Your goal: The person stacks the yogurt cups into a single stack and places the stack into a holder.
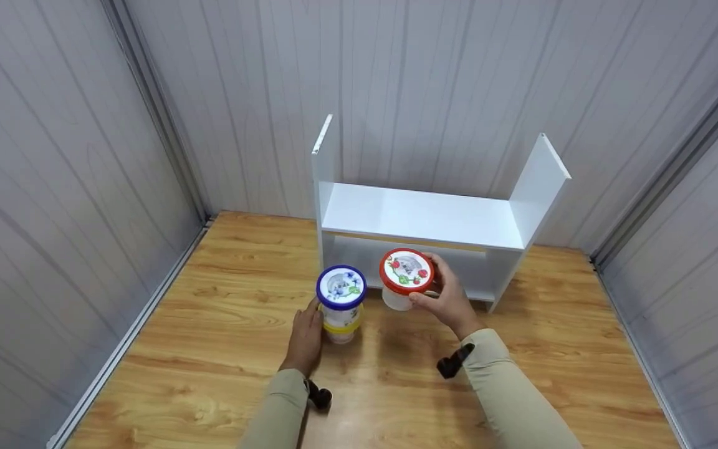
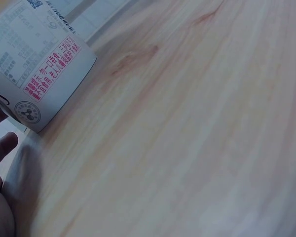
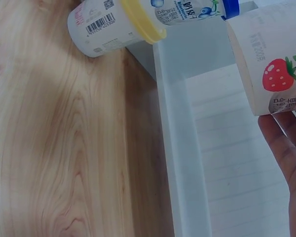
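In the head view, my right hand (image 1: 451, 300) holds a red-lidded tub (image 1: 406, 272) up off the floor, in front of the shelf, gripping its right side. Strawberries are printed on that tub (image 3: 281, 69) in the right wrist view. To its left, a blue-lidded tub (image 1: 341, 288) with blueberry pictures stands on top of a yellow-lidded tub (image 1: 340, 335). My left hand (image 1: 305, 337) rests beside this stack, its fingers at the left side of the tubs. The left wrist view shows the lower tub (image 2: 44, 74) on the wood surface, with fingertips (image 2: 7, 145) close to it.
Behind the tubs stands a white two-level shelf (image 1: 424, 215) with upright side panels. Its lower board (image 3: 232, 158) shows in the right wrist view. Pale panelled walls (image 1: 259, 93) enclose the wood-patterned floor (image 1: 222, 299) at the back and both sides.
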Motion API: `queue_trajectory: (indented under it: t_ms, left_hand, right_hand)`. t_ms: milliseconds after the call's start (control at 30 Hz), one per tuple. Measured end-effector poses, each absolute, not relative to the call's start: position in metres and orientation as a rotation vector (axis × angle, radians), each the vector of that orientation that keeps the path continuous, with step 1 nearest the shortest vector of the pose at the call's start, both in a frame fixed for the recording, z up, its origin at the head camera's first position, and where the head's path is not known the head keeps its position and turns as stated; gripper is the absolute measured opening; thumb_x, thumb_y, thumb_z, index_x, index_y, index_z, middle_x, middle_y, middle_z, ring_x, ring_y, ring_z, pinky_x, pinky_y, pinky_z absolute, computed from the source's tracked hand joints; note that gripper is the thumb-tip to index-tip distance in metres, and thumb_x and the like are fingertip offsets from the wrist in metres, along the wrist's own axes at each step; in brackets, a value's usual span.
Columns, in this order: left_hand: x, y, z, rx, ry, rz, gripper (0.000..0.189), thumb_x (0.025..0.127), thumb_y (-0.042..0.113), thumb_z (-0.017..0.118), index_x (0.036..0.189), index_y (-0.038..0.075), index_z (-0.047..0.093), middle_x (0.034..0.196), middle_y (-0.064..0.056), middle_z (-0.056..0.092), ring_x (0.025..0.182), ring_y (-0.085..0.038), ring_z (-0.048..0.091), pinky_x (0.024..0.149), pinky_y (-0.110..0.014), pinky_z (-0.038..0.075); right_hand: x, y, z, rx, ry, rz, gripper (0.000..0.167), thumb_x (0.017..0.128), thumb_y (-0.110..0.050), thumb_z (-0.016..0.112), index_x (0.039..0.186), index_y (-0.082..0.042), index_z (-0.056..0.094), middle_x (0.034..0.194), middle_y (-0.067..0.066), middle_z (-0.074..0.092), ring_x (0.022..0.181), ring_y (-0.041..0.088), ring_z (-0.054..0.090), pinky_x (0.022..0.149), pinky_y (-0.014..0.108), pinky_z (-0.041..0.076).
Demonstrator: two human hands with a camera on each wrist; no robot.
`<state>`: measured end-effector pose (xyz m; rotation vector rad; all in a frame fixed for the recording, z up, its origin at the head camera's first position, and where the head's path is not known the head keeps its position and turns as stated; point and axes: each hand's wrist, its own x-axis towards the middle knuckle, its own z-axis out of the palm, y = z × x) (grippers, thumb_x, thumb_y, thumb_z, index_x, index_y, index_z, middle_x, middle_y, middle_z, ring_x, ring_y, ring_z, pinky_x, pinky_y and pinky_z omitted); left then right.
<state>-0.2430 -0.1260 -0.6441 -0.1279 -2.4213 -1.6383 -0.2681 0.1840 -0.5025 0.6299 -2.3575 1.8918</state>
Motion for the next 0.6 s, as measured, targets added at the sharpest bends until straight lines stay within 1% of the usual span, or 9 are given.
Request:
queue_trajectory:
  t_ms: [133,233,300,433,500,600]
  left_hand:
    - [-0.244,-0.126,-0.646,-0.158,-2.404,-1.627,0.050,0.111,0.038,0.031,0.155,0.016,0.043,0.149,-0.015,0.052,0.147,-0.040,0.031,0.124,-0.055,0.004]
    - [-0.245,-0.126,-0.647,-0.178,-2.408,-1.609,0.050,0.112,0.037,0.030,0.155,0.015,0.042,0.148,-0.013,0.054,0.146,-0.038,0.035,0.124,-0.054,0.004]
    - [-0.245,-0.127,-0.648,-0.186,-2.414,-1.592,0.051,0.112,0.037,0.029,0.155,0.014,0.042,0.147,-0.013,0.054,0.145,-0.038,0.035,0.124,-0.055,0.004]
    - [-0.245,-0.127,-0.648,-0.189,-2.424,-1.573,0.052,0.112,0.038,0.028,0.155,0.014,0.042,0.148,-0.012,0.054,0.145,-0.038,0.035,0.124,-0.054,0.005]
    - [-0.244,-0.127,-0.647,-0.177,-2.429,-1.578,0.053,0.111,0.040,0.027,0.155,0.015,0.042,0.149,-0.012,0.053,0.146,-0.038,0.033,0.124,-0.055,0.005]
    - [-0.245,-0.127,-0.645,-0.165,-2.430,-1.591,0.054,0.111,0.043,0.027,0.156,0.018,0.042,0.149,-0.011,0.053,0.147,-0.038,0.032,0.124,-0.055,0.005]
  right_hand:
    - [-0.269,0.183,-0.499,0.624,-2.394,1.844,0.087,0.083,-0.005,0.079,0.154,0.003,0.031,0.140,0.021,0.053,0.121,0.032,0.058,0.098,0.047,0.053]
    - [-0.269,0.182,-0.497,0.613,-2.405,1.834,0.088,0.083,-0.006,0.080,0.155,0.002,0.030,0.140,0.021,0.053,0.122,0.033,0.058,0.098,0.040,0.054]
    - [-0.269,0.180,-0.495,0.603,-2.406,1.836,0.089,0.083,-0.007,0.080,0.156,0.000,0.030,0.141,0.020,0.054,0.122,0.031,0.057,0.099,0.038,0.053]
    - [-0.271,0.179,-0.494,0.624,-2.378,1.838,0.088,0.083,-0.010,0.082,0.155,-0.003,0.033,0.139,0.015,0.056,0.122,0.027,0.057,0.100,0.039,0.051]
    - [-0.272,0.178,-0.493,0.648,-2.363,1.831,0.086,0.083,-0.011,0.082,0.154,-0.003,0.035,0.138,0.015,0.057,0.123,0.027,0.057,0.101,0.041,0.051]
    - [-0.274,0.178,-0.490,0.673,-2.348,1.827,0.083,0.083,-0.014,0.082,0.153,-0.005,0.038,0.138,0.013,0.057,0.123,0.027,0.056,0.101,0.041,0.051]
